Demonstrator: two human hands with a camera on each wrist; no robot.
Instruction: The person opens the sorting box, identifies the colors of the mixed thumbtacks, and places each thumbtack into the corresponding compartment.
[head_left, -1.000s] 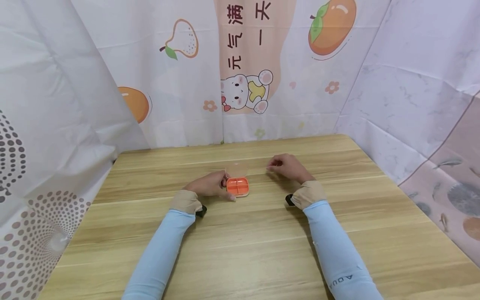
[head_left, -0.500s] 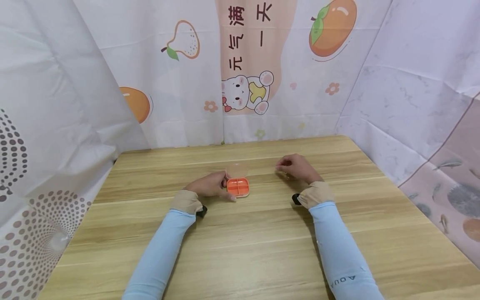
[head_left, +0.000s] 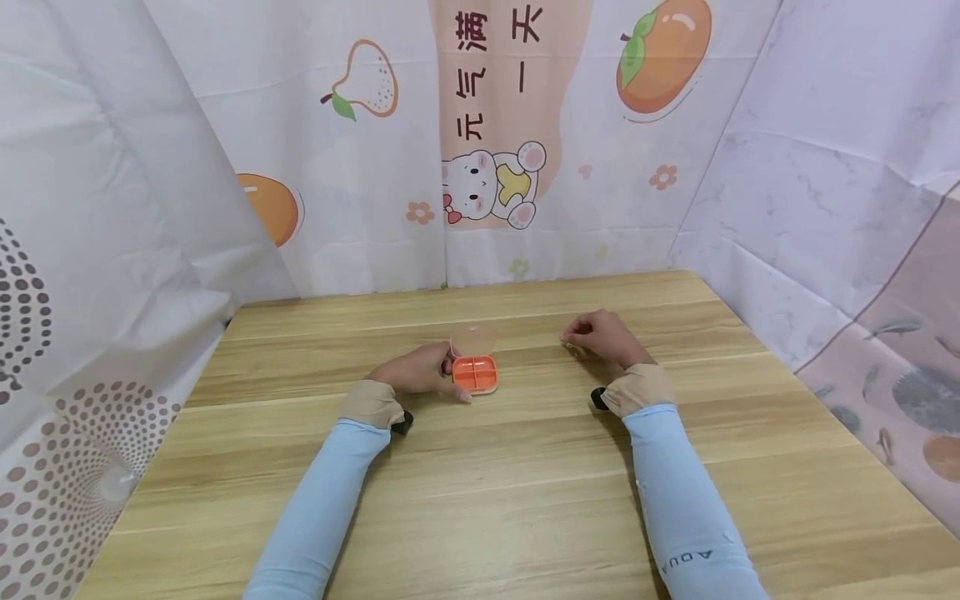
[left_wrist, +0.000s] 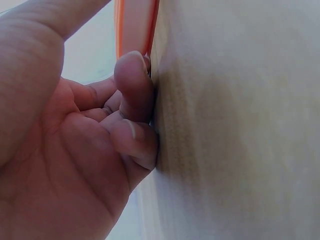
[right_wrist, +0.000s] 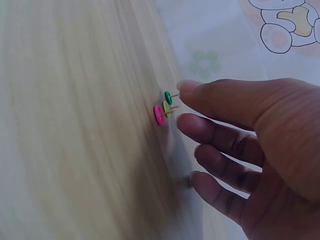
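Note:
An orange box with four-way dividers, like a small pill box [head_left: 475, 375], lies on the table with its clear lid [head_left: 472, 339] raised at the back. My left hand [head_left: 420, 368] holds its left side, thumb along the front and fingers behind; the left wrist view shows those fingers curled against the tabletop beside the orange wall [left_wrist: 136, 27]. To the right, my right hand [head_left: 603, 337] hovers low with thumb and forefinger parted. By its fingertips, a pink thumbtack [right_wrist: 158, 115], a yellow thumbtack [right_wrist: 166, 108] and a green thumbtack [right_wrist: 168, 97] rest on their heads, points up.
The wooden table [head_left: 480, 500] extends on all sides of the hands. A printed curtain [head_left: 337, 208] hangs right behind its back edge, and marbled cloth [head_left: 810, 183] closes off the right side.
My right hand has moved right, away from the box, and its fingertips have come down to the thumbtacks. The left hand and the box have stayed in place.

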